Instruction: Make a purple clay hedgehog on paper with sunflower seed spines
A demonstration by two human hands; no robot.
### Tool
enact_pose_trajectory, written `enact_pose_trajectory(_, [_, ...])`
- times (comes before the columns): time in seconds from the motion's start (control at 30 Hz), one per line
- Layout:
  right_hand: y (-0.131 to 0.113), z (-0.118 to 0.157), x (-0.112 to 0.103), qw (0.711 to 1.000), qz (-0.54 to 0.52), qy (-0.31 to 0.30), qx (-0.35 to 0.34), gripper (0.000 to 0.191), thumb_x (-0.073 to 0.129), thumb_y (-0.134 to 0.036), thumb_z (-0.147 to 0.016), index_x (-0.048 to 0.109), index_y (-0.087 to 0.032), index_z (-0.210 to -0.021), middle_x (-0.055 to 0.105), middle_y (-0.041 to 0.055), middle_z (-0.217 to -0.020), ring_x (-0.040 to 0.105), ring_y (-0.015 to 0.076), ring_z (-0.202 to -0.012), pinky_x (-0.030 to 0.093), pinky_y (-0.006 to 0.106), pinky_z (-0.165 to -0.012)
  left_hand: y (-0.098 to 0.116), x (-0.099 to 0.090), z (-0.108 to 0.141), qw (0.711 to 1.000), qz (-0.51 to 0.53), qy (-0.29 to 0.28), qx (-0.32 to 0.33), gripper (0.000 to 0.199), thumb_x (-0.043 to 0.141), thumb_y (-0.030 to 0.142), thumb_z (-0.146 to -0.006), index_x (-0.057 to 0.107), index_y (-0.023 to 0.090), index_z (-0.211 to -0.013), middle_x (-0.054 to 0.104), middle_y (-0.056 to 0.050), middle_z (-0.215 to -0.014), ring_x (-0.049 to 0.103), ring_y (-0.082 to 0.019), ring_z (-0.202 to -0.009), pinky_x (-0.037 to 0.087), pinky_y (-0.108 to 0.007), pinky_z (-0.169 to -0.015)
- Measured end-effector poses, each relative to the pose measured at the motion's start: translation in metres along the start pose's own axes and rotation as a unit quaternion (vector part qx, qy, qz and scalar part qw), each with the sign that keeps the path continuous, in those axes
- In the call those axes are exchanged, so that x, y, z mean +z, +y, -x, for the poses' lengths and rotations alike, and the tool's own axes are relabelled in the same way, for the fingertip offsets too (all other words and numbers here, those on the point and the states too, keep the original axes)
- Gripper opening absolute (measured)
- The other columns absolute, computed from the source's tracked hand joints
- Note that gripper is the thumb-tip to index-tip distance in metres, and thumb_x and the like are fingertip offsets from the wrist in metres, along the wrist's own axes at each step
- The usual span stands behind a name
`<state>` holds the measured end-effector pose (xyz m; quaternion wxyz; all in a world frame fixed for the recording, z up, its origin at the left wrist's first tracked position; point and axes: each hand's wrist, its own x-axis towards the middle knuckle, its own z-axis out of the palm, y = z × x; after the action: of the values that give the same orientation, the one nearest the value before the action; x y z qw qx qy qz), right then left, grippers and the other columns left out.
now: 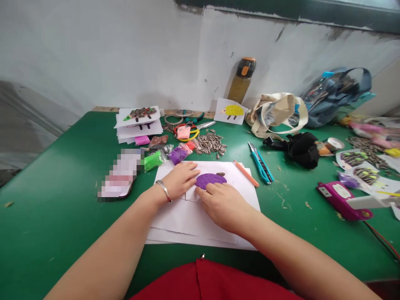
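Purple clay (209, 179) is lying as a flattened oval on the white paper (178, 216), between the two hands; it is probably behaving as a light, soft, slightly tacky layer, denting easily under pressure, so the stiffer paper's edges are offering the safer hold; the left hand (180, 179) is resting flat to the left of the clay, fingers extended, gripping nothing visible; the right hand (222, 206) is curling its fingers at the clay's near edge, and we are unable to tell whether it is pinching anything; one hard, tapered seed (221, 174) is lying at the clay's far right rim; a slim orange stick (246, 173) is lying right of the clay, a blue cutter (261, 163) farther right; beyond the clay, a dry seed heap (211, 143) is spreading loosely; beyond it leftward, a crinkled, glossy purple packet (178, 154) and green packet (153, 161) are sitting.
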<state>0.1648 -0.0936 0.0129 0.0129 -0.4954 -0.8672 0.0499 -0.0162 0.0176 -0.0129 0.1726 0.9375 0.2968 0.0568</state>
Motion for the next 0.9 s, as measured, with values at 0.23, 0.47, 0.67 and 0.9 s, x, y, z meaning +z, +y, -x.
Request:
enact_pose_trajectory(0.23, [-0.0005, 0.0014, 0.005, 0.999, -0.031, -0.006, 0.026, 0.03, 0.049, -0.032, -0.095, 0.059, -0.018, -0.12, 0.066, 0.0066, -0.092, 0.061, 0.0233, -0.081, 0.04, 0.035, -0.066, 0.0004, 0.0004, -0.0005, 1.0, -0.003, -0.001, -0.01, 0.036, 0.046, 0.027, -0.095, 0.062, 0.017, -0.125, 0.053, -0.014, -0.14, 0.044, -0.029, -0.133, 0.035, -0.048, -0.112])
enact_pose_trajectory(0.47, [-0.0005, -0.0034, 0.0038, 0.998, -0.05, -0.016, 0.038, 0.048, 0.048, -0.037, -0.095, 0.049, -0.017, -0.139, 0.068, 0.0103, -0.1, 0.063, 0.0252, -0.088, 0.043, 0.037, -0.073, 0.0003, 0.0008, 0.0005, 1.0, 0.017, 0.012, -0.012, 0.038, 0.04, 0.024, -0.097, 0.063, 0.019, -0.127, 0.053, -0.013, -0.141, 0.044, -0.028, -0.133, 0.036, -0.051, -0.112])
enact_pose_trajectory(0.67, [0.0002, -0.004, -0.0005, 0.996, -0.064, -0.033, 0.044, 0.047, 0.049, -0.038, -0.095, 0.051, -0.017, -0.137, 0.069, 0.0103, -0.102, 0.064, 0.0255, -0.089, 0.045, 0.037, -0.074, -0.0012, 0.0025, 0.0006, 1.0, 0.014, 0.016, -0.013, 0.04, 0.038, 0.022, -0.097, 0.062, 0.021, -0.128, 0.053, -0.012, -0.142, 0.044, -0.027, -0.133, 0.036, -0.05, -0.112])
enact_pose_trajectory(0.9, [0.0008, -0.0004, 0.0047, 0.998, -0.047, -0.007, 0.034, 0.047, 0.049, -0.038, -0.095, 0.051, -0.015, -0.136, 0.069, 0.0104, -0.101, 0.063, 0.0258, -0.089, 0.045, 0.038, -0.072, -0.0001, 0.0017, 0.0002, 1.0, 0.005, 0.001, -0.016, 0.039, 0.041, 0.024, -0.096, 0.062, 0.016, -0.128, 0.053, -0.015, -0.141, 0.043, -0.03, -0.134, 0.034, -0.051, -0.113])
